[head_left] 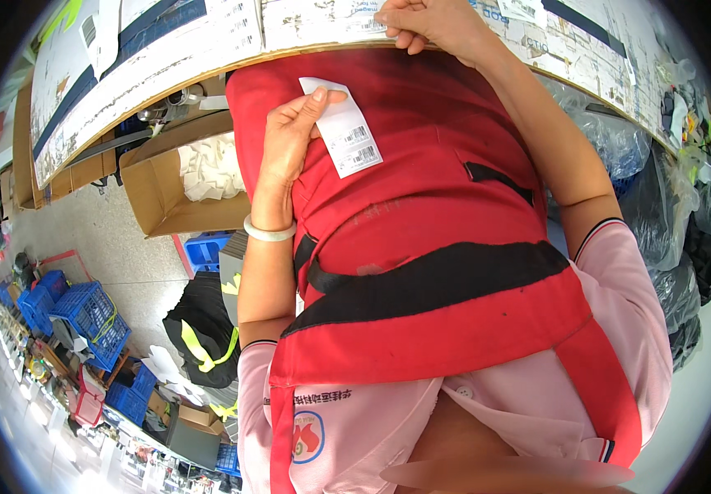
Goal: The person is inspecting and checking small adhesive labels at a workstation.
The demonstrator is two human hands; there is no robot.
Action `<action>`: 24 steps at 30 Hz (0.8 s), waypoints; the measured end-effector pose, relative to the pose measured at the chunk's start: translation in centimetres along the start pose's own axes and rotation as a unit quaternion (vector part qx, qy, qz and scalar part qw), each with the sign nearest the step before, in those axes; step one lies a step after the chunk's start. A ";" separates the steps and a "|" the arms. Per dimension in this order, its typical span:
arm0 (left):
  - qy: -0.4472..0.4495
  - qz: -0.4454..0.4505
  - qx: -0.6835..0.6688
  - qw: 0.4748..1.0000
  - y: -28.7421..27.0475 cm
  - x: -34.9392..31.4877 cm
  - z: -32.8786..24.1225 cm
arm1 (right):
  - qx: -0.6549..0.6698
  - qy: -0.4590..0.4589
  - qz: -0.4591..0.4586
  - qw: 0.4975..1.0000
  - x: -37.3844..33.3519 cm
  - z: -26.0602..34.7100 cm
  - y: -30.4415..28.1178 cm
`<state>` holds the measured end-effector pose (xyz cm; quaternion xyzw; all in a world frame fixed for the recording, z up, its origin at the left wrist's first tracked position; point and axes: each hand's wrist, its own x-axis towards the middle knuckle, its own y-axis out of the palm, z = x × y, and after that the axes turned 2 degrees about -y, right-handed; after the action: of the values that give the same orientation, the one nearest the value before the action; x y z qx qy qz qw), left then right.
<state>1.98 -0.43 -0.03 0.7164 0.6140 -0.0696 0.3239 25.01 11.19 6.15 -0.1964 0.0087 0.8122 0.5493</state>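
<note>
Over the wearer's lap, just in front of the red apron (421, 202), the white label strip (354, 146) is gripped b/w thumb & fingers of the L hand (288, 130), its lower end loose. The R hand (438, 25), thumb & index close together, is up at the surface (158, 70) by a barcoded label (368, 28); can't tell if it's pinching it. Main risk, prob.: the strip's free end curling onto the apron & creasing, or sticking if any adhesive is bare (can't tell). A slack L pinch could drop it; an uneven R pull could tear or skew the label. Materials, near to far: soft pink shirt (355, 436), matte creased apron cloth w/ black band, smooth pale round bangle (269, 234), thin flat paper strip w/ angled top. The surface is scuffed white board w/ brown edge; lower L, an open brown cardboard box (148, 196) w/ loose off-white scraps (207, 167); at R, crinkly clear plastic bags (619, 148); far L, rigid blue lattice crates (96, 317).
</note>
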 end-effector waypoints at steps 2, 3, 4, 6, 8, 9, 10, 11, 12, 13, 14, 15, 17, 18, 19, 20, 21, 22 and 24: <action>0.000 0.001 -0.002 1.000 0.0 -0.1 0.1 | -0.001 0.002 0.002 1.000 0.0 -0.1 0.0; 0.001 0.001 -0.003 1.000 0.0 0.0 0.1 | 0.003 -0.001 0.003 1.000 0.0 -0.1 0.1; 0.000 0.002 -0.003 1.000 0.0 0.0 0.1 | 0.008 -0.004 0.003 1.000 0.0 -0.2 0.1; -0.002 0.000 0.003 1.000 -0.1 0.1 0.2 | 0.004 -0.003 0.002 1.000 0.1 -0.3 0.1; -0.002 0.002 0.005 1.000 -0.3 0.3 0.4 | 0.000 0.000 0.001 1.000 0.3 -0.4 0.2; 0.003 0.005 0.008 1.000 -0.2 0.2 0.3 | -0.004 -0.002 -0.001 1.000 0.2 -0.2 0.2; 0.005 0.005 0.009 1.000 -0.2 0.1 0.2 | -0.009 -0.003 -0.003 1.000 0.1 0.0 0.2; 0.006 0.005 0.008 1.000 0.0 0.0 0.0 | -0.009 -0.005 -0.004 1.000 0.0 0.1 0.1; 0.004 0.004 0.006 1.000 0.0 0.0 0.0 | -0.004 -0.006 -0.002 1.000 0.1 0.1 0.1; 0.004 0.004 0.006 1.000 -0.1 0.1 0.0 | 0.000 -0.008 0.000 1.000 0.2 0.0 0.1; 0.004 0.005 0.007 1.000 -0.3 0.2 0.1 | 0.000 -0.008 0.000 1.000 0.2 0.0 0.1; 0.004 0.006 0.008 1.000 -0.3 0.3 0.2 | -0.007 -0.009 -0.003 1.000 0.2 0.0 0.2; 0.002 0.004 0.008 1.000 -0.2 0.4 0.1 | -0.015 -0.011 -0.006 1.000 0.6 -0.9 0.0; 0.000 0.002 0.008 1.000 -0.1 0.3 0.1 | -0.017 -0.041 0.001 0.999 1.0 -1.5 0.1; 0.001 0.004 0.008 1.000 0.0 0.3 0.1 | -0.020 -0.071 0.007 0.997 1.1 -1.9 0.1; 0.003 0.006 0.007 1.000 0.1 0.4 0.1 | -0.021 -0.071 0.005 0.997 1.0 -2.3 -0.4; 0.004 0.001 0.005 1.000 -0.2 0.1 0.1 | -0.036 -0.047 0.001 0.998 0.4 -0.6 0.5; 0.006 0.001 0.005 1.000 -0.3 0.1 0.2 | -0.053 -0.023 -0.007 0.998 -0.1 0.4 0.7; 0.004 -0.003 0.004 1.000 -0.3 0.1 0.3 | -0.049 -0.018 -0.007 0.999 -0.1 0.4 0.6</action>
<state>1.78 -0.48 -0.45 0.7159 0.6176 -0.0701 0.3180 24.35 10.97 6.44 -0.2082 -0.0425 0.8110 0.5451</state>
